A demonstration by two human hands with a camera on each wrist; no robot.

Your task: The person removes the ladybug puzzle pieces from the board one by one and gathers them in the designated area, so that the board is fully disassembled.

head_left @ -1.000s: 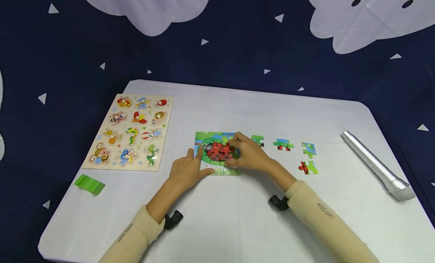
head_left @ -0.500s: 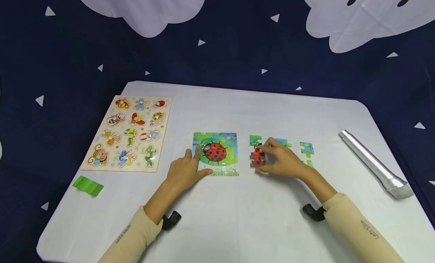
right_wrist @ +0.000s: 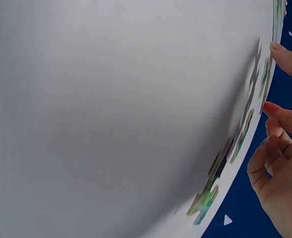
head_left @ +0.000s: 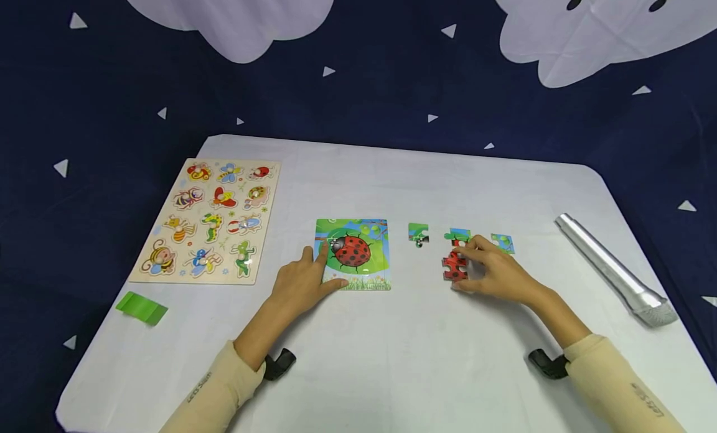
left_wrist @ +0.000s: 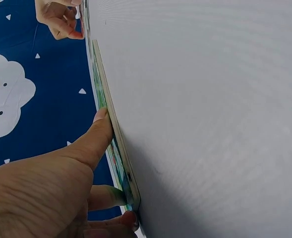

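My left hand rests on the left side of a square puzzle tray with a ladybug picture, index finger and thumb stretched over it. In the left wrist view, the thumb lies along the tray's edge. My right hand pinches a red, black-spotted puzzle piece between thumb and fingers, right of the tray. The right wrist view shows that piece edge-on between the fingertips, above its shadow. Just beyond the held piece lies a green and blue puzzle piece, partly overlapped by it.
A green puzzle piece and a blue-green one lie either side of the hand's pieces. A wooden insect peg puzzle and a green strip are at left. A silver microphone-shaped object lies at right on the white table.
My right hand has lifted the red piece away from the tray and carried it rightward, past the nearest loose piece. My left hand has stayed on the tray. The head view has shifted slightly.
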